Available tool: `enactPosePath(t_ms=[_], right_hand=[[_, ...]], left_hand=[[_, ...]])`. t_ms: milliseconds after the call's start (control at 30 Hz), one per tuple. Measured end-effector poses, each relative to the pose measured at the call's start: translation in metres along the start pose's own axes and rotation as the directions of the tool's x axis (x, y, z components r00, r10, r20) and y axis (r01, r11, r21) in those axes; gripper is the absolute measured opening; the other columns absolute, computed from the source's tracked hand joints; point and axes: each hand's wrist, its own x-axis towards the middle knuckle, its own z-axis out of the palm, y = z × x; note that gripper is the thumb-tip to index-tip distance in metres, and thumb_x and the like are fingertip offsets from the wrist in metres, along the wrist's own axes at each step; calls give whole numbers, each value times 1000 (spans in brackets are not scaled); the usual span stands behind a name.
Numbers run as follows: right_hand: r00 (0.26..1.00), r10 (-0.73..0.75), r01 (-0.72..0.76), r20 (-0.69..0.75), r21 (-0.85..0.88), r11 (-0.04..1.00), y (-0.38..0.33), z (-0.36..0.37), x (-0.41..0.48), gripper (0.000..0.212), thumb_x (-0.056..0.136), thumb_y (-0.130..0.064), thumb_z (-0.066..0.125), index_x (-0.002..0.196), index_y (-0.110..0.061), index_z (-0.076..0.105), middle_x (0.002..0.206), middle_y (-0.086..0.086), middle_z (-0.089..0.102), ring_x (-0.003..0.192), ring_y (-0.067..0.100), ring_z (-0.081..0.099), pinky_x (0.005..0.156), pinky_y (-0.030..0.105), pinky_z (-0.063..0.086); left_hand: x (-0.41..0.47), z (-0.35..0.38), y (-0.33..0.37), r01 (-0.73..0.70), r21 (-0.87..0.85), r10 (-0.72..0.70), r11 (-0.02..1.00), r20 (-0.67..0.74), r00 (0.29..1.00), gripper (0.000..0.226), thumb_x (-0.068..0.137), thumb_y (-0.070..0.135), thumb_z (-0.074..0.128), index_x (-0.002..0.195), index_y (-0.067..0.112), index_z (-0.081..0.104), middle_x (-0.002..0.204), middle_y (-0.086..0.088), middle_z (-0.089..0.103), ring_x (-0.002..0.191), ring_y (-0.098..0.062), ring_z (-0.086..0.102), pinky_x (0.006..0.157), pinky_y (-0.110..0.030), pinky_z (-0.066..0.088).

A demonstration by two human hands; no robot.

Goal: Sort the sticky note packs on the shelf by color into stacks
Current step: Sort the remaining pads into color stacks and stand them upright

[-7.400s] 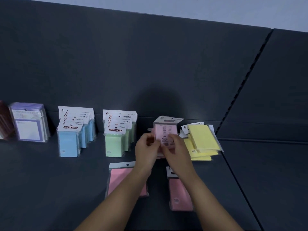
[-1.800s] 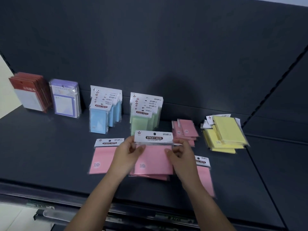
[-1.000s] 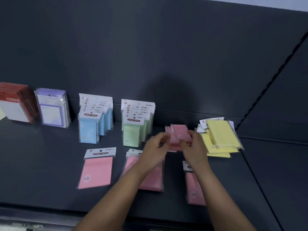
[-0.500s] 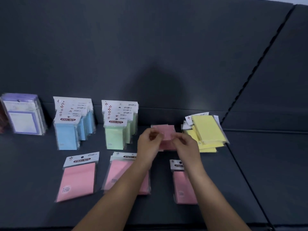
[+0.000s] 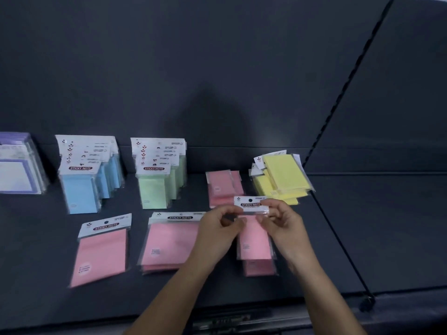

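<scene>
Head view, so only one angle to go on. A pink pack (image 5: 254, 243) is held up front, right of center, by its white "STICKY NOTE" header. The left end of the header is pinched by the left hand (image 5: 217, 228) and the right end by the right hand (image 5: 283, 226), with the fingers of both curled in on it. The pack's pink body hangs down between the two wrists.

A second pink pack (image 5: 260, 268) is seen lying on the shelf (image 5: 38, 250) right under it, its lower edge poking out below. Whether the two are touching can't be told tbh.

A small pink stack (image 5: 221, 187) is parked just behind the hands, lying flat. A wide pink stack (image 5: 169, 243) is laid to the left of the left hand, partly covered by that forearm. A lone pink pack (image 5: 101, 255) is laid further left, apart from the stack.

Along the back, a blue row (image 5: 79, 189) and a green row (image 5: 153, 189) are stood upright side by side. A messy yellow pile (image 5: 283, 177) is laid flat at the right, near the small pink stack. Purple packs (image 5: 17, 172) are cut off by the left edge.
</scene>
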Motion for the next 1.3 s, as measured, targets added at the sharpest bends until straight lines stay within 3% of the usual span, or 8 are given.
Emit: enactPosePath(t_ms=[167, 433, 600, 700, 800, 1033, 1167, 1300], right_hand=[[996, -76, 48, -39, -478, 877, 25, -2, -11, 22, 82, -4, 66, 100, -18, 64, 85, -4, 53, 68, 2, 51, 61, 2, 37], [990, -134, 97, -36, -509, 855, 19, 0, -1, 24, 81, -1, 64, 99, -16, 65, 96, -4, 53, 84, 10, 55, 71, 9, 39], [986, -160, 164, 40, -354, 921, 2, 25, 22, 27, 87, -4, 57, 112, -14, 61, 100, -5, 63, 89, 5, 59, 79, 10, 46], [991, -89, 120, 104, -352, 928, -3, 42, 43, 41, 88, -9, 57, 128, -11, 50, 110, -8, 54, 98, 5, 53, 86, 14, 42], [995, -54, 78, 79, -350, 934, -4, 53, 57, 40, 86, -8, 57, 125, -9, 52, 105, -4, 57, 81, -6, 50, 68, -1, 38], [996, 86, -88, -32, -76, 993, -2, 56, 59, 15, 85, -4, 59, 98, -12, 61, 88, -2, 61, 91, 18, 60, 84, 28, 49], [971, 237, -233, 11, 238, 943, -2, 59, 49, 10, 86, -1, 58, 85, -10, 61, 83, 9, 61, 79, 21, 60, 77, 30, 53], [985, 157, -138, -69, 229, 964, -2, 54, 44, 11, 86, -4, 61, 80, -14, 61, 77, 1, 60, 70, 13, 54, 63, 26, 46]], left_hand=[[-7, 9, -20, -148, 416, 134, 897, 64, 989, 14, 78, 5, 68, 90, 10, 65, 84, 6, 51, 65, 3, 47, 64, -3, 37], [3, 9, -12, -119, 427, 130, 896, 2, 991, 21, 77, 6, 67, 88, 21, 57, 94, 7, 43, 75, -4, 49, 70, -3, 37], [33, 0, 0, -38, 473, 138, 880, -179, 974, 40, 82, 5, 59, 121, 8, 51, 125, -10, 42, 119, -26, 39, 98, -19, 25], [49, -6, 1, 51, 432, 26, 900, -170, 985, 51, 81, 9, 61, 130, 4, 46, 130, -14, 50, 124, -31, 43, 106, -36, 33], [55, -9, 1, 57, 388, 1, 920, -149, 989, 47, 83, 6, 56, 129, 5, 48, 122, -14, 58, 120, -30, 48, 102, -41, 40], [53, -15, 1, 6, 89, 24, 996, -331, 943, 11, 86, 7, 59, 95, 14, 59, 108, -16, 60, 94, -20, 58, 87, -27, 45], [45, -13, 6, 18, -81, -45, 997, -339, 940, 22, 81, -1, 62, 84, 20, 58, 108, -22, 56, 84, -15, 53, 76, -21, 42], [35, -10, 12, 43, -178, -83, 983, -223, 971, 38, 73, -15, 56, 87, 21, 56, 105, -13, 57, 85, -14, 51, 70, -15, 44]])
